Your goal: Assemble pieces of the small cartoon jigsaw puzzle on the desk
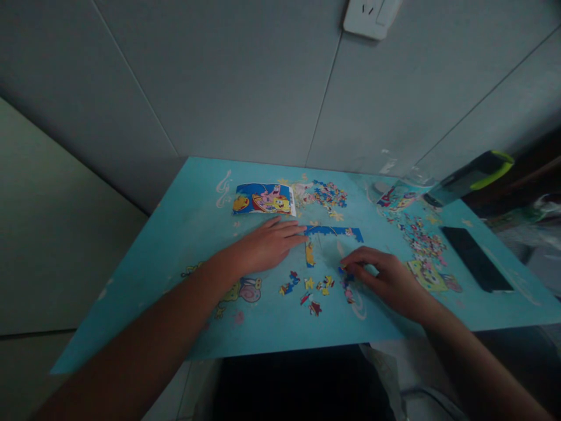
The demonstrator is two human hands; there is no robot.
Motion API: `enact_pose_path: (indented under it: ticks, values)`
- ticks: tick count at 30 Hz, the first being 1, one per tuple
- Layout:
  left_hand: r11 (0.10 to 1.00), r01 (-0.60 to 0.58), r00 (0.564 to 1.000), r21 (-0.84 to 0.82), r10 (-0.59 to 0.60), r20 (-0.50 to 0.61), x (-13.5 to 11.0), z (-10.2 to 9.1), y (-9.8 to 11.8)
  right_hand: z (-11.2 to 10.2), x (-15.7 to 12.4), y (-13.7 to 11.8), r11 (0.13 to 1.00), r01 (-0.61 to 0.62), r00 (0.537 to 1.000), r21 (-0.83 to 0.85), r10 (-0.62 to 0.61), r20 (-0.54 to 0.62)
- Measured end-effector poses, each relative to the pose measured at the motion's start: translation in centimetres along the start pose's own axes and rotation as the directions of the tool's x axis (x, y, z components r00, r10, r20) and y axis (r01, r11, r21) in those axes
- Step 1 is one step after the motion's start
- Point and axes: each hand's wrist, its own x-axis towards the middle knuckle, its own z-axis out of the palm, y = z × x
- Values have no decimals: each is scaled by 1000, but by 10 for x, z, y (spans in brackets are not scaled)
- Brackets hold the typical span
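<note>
My left hand (274,242) lies flat on the table, fingers stretched out to the left end of a joined strip of blue puzzle pieces (331,230). A short yellow joined section (310,254) hangs down from that strip beside the fingertips. With thumb and fingers pinched together, my right hand (377,272) is at a blue puzzle piece (343,271), above a few loose dark and pink pieces (349,290). Between the hands and nearer to me are several loose puzzle pieces (325,285). A printed cartoon picture (264,199) lies beyond my left hand.
A heap of puzzle pieces (331,194) sits at the back, another spread (421,237) at the right. A black phone (475,258) lies on the right side of the light-blue table (166,234). A bottle with a green-edged cap (468,175) and a clear container (403,193) stand back right.
</note>
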Motion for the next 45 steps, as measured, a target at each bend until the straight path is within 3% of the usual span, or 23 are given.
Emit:
enact_pose_path:
  ticks: [4, 8, 11, 16, 28, 45]
  values:
    - [1000, 4, 1000, 13, -4, 9, 0, -1, 1, -6, 28, -5, 987, 161, 971, -20, -155, 180]
    - [1000, 9, 1000, 24, -9, 2, 0, -2, 3, 6, 55, -7, 952, 302, 919, -45, -279, 279]
    - [1000, 8, 1000, 24, -8, -9, 0, -2, 3, 16, 63, -3, 944, 322, 926, -68, -298, 233]
    - [1000, 4, 1000, -4, -4, -24, -1, -2, 4, 17, 51, 8, 972, 223, 970, -69, -215, 109]
    - [999, 9, 1000, -46, -9, -4, -1, -6, 3, 27, 44, 12, 953, 248, 967, -174, -233, 103]
    - [998, 25, 999, -65, -24, 25, -1, -6, 4, 25, 41, 7, 942, 216, 976, -256, -201, 83]
